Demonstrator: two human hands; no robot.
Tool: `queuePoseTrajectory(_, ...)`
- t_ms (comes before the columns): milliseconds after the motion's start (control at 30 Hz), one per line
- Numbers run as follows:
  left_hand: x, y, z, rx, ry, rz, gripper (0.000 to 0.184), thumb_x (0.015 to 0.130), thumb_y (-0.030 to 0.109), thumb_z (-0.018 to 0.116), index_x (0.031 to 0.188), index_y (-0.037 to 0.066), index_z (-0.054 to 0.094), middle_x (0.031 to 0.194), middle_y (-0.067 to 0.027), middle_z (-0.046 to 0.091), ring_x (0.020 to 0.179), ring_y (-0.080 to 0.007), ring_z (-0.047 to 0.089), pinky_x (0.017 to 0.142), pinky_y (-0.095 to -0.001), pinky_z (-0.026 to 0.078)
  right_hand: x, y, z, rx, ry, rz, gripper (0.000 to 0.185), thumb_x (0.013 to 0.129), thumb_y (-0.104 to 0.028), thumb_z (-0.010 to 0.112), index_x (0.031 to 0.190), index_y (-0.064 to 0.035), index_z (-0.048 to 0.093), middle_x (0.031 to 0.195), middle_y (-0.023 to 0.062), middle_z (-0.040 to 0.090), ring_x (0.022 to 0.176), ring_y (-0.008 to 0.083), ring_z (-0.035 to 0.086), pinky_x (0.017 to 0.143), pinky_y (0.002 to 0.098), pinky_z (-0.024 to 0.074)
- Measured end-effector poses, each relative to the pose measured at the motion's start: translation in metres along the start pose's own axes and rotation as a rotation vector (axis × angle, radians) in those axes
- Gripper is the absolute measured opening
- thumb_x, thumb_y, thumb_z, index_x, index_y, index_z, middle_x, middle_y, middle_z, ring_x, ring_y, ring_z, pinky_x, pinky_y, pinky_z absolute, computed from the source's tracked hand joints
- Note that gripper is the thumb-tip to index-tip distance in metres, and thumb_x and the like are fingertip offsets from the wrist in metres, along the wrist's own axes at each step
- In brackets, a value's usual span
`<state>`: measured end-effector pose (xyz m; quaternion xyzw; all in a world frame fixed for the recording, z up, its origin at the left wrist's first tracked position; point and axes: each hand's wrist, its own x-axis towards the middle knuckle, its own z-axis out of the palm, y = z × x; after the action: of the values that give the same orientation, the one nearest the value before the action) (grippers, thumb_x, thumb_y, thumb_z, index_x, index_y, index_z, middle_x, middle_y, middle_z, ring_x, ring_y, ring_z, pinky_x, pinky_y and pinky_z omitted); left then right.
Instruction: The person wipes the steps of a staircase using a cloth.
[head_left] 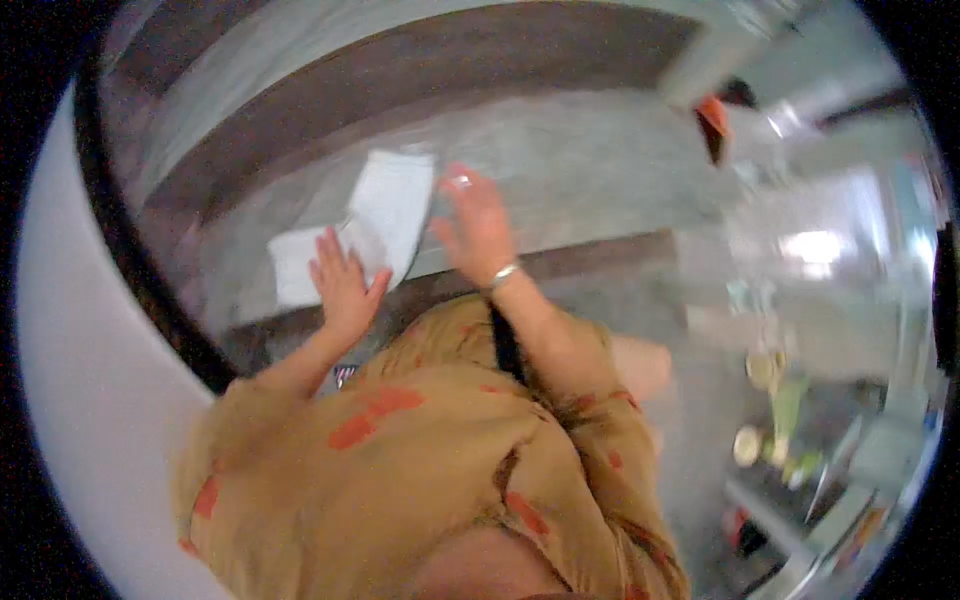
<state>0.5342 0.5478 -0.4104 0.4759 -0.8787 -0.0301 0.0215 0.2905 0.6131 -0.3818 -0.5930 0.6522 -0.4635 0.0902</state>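
A white, bent sheet (395, 195) lies on a grey step, in two parts that meet at an angle. Blur hides whether it is paper or cloth. My left hand (345, 285) rests at its lower part with the fingers spread and the thumb apart. Just right of the sheet is my right hand (482, 225), apart from it, with a silver band on the wrist. Its thumb stands away from the blurred fingers, and a small bright spot shows near the fingertips. Nothing that I can make out is held in either hand.
Grey steps with dark brown risers (480, 55) curve across the back. A white wall (90, 400) with a dark edge stands at the left. To the right are a low table (770, 515), pale green and cream items (785, 410), and an orange object (713, 128).
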Motion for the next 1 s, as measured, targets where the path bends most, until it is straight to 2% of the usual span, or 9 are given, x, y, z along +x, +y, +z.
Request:
queuePoseTrajectory(33,0.004,0.016,-0.001,-0.018,-0.02,0.046,0.075,0.086,0.051,0.059,0.123,-0.013,0.053,0.156,-0.0282,0.014,0.144,-0.0461,0.01,0.112,-0.0621,0.011,-0.006,-0.002,-0.008,-0.047,0.031,-0.1,0.057,0.074,-0.016,0.073,0.128,-0.0108,0.054,0.137,0.0166,0.048,0.128,0.0361,0.044,0.105,0.0507,0.0349)
queuePoseTrajectory(233,0.038,0.123,-0.007,0.009,-0.092,0.447,0.086,0.087,0.05,0.059,0.14,-0.012,0.033,0.153,-0.0328,0.015,0.144,-0.0471,0.008,0.112,-0.062,0.011,-0.048,0.011,-0.039,-0.465,-0.08,0.212,0.048,0.089,-0.045,0.057,0.129,-0.019,0.056,0.147,0.0076,0.039,0.14,0.0318,0.03,0.112,0.0581,0.0222)
queuePoseTrajectory(367,0.062,0.159,-0.003,-0.02,-0.044,0.664,0.079,0.085,0.052,0.06,0.131,-0.012,0.047,0.153,-0.0314,0.017,0.144,-0.0461,0.01,0.111,-0.0623,0.012,-0.07,0.032,-0.059,-0.49,0.084,0.362,0.039,0.092,-0.039,0.056,0.122,-0.015,0.062,0.146,0.0102,0.041,0.139,0.0352,0.03,0.112,0.0538,0.0256)
queuePoseTrajectory(467,0.076,0.146,-0.008,-0.129,0.068,0.835,0.076,0.083,0.054,0.061,0.123,-0.01,0.054,0.153,-0.0273,0.023,0.143,-0.0447,0.017,0.111,-0.0618,0.013,-0.071,0.02,-0.052,-0.394,0.29,0.34,0.029,0.091,-0.02,0.059,0.118,-0.0087,0.064,0.137,0.0162,0.05,0.132,0.0396,0.04,0.108,0.0424,0.0352)
queuePoseTrajectory(600,0.104,0.181,-0.026,-0.142,0.043,0.977,0.075,0.083,0.054,0.062,0.126,-0.007,0.054,0.154,-0.025,0.023,0.143,-0.043,0.018,0.111,-0.0607,0.014,-0.074,0.042,-0.073,-0.325,0.533,0.45,0.034,0.087,-0.018,0.063,0.121,-0.0113,0.063,0.134,0.0199,0.051,0.127,0.0381,0.044,0.106,0.0434,0.0369)
queuePoseTrajectory(667,0.112,0.2,-0.025,-0.106,0.012,1.021,0.077,0.083,0.055,0.062,0.131,-0.004,0.051,0.155,-0.0228,0.023,0.143,-0.0417,0.019,0.112,-0.0597,0.015,-0.075,0.048,-0.082,-0.36,0.878,0.715,0.047,0.081,-0.02,0.069,0.127,-0.0163,0.058,0.131,0.0237,0.051,0.122,0.0409,0.047,0.105,0.0452,0.0385)
queuePoseTrajectory(767,0.118,0.198,-0.024,-0.11,0.006,1.077,0.081,0.082,0.056,0.061,0.135,-0.003,0.047,0.155,-0.0226,0.023,0.143,-0.0415,0.02,0.112,-0.0595,0.015,-0.064,0.044,-0.081,0.12,0.811,1.025,0.057,0.078,-0.017,0.072,0.132,-0.0198,0.055,0.124,0.0241,0.054,0.111,0.0336,0.055,0.099,0.0405,0.0431)
queuePoseTrajectory(933,0.111,0.194,-0.06,-0.086,0.03,1.189,0.079,0.079,0.044,0.068,0.138,-0.001,0.043,0.152,-0.0219,0.029,0.14,-0.042,0.026,0.109,-0.0597,0.021,-0.057,0.036,-0.084,0.079,0.904,0.879,0.057,0.079,-0.01,0.069,0.133,-0.0184,0.054,0.118,0.0175,0.061,0.106,0.0307,0.06,0.091,0.0381,0.0474)
queuePoseTrajectory(1000,0.104,0.208,-0.075,-0.021,-0.086,1.243,0.078,0.071,0.026,0.074,0.137,-0.001,0.041,0.143,-0.0216,0.039,0.129,-0.0405,0.04,0.102,-0.0536,0.034,-0.071,0.052,-0.095,-0.103,1.013,0.672,0.05,0.079,-0.004,0.064,0.128,-0.0169,0.059,0.114,0.0146,0.063,0.103,0.0306,0.061,0.088,0.0373,0.0486)
